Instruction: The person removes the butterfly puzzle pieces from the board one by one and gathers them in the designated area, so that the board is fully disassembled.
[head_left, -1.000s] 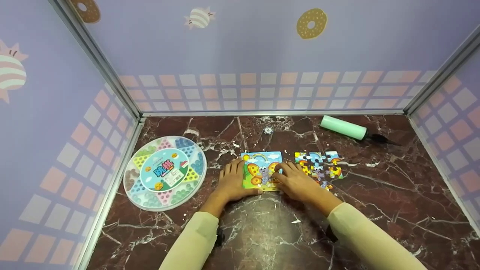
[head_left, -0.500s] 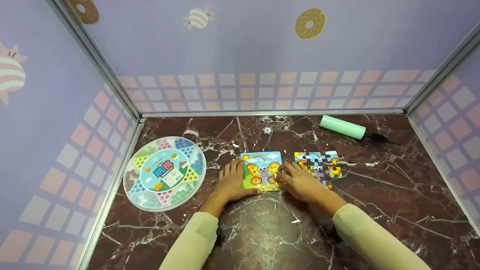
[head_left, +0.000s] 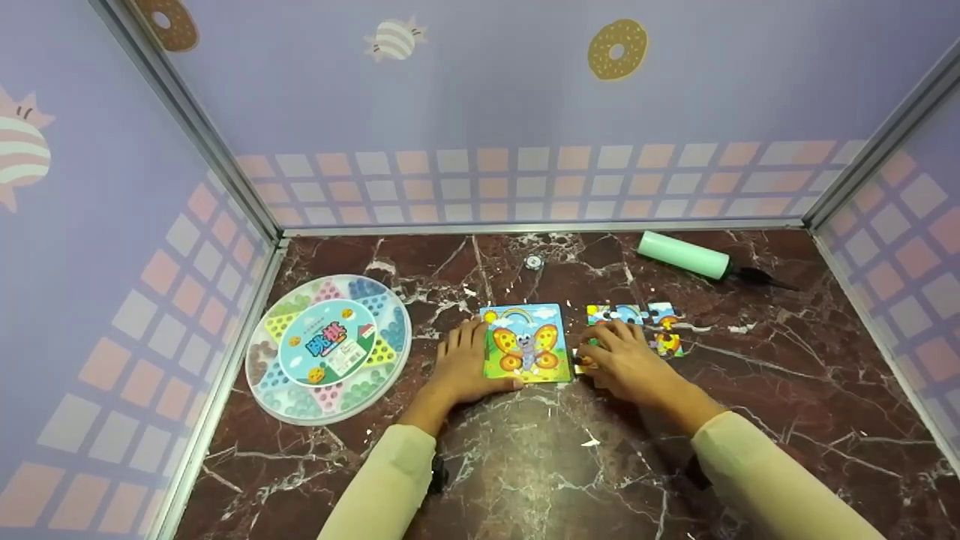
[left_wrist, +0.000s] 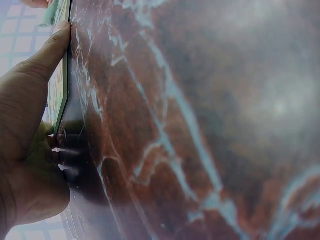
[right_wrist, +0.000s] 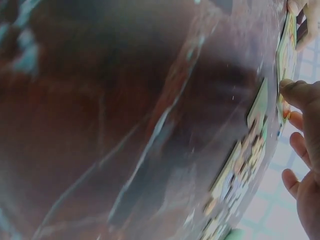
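Observation:
A square picture board (head_left: 526,343) with a butterfly, rainbow and sun lies flat on the marble surface. My left hand (head_left: 461,364) rests at its left side, the thumb along the near edge and the fingers beside the left edge. Just off the board's right edge, my right hand (head_left: 626,364) pinches a small orange-marked puzzle piece (head_left: 580,363), mostly covered by the fingers. Behind and right of that hand lie loose jigsaw pieces (head_left: 666,330) in similar colours, some hidden under it. The right wrist view shows the thumb (right_wrist: 295,92) in front of the board and several flat pieces (right_wrist: 240,170) on the surface.
A round Chinese checkers set (head_left: 330,349) with coloured marbles stands left of the left hand. A small round chip (head_left: 533,262) lies behind the board. Farther right at the back is a mint-green hand pump (head_left: 684,255) with a black nozzle. Patterned walls enclose three sides.
My right hand has moved right, off the picture board toward the loose pieces, with the small puzzle piece at its fingertips. The left hand stays at the board's left side.

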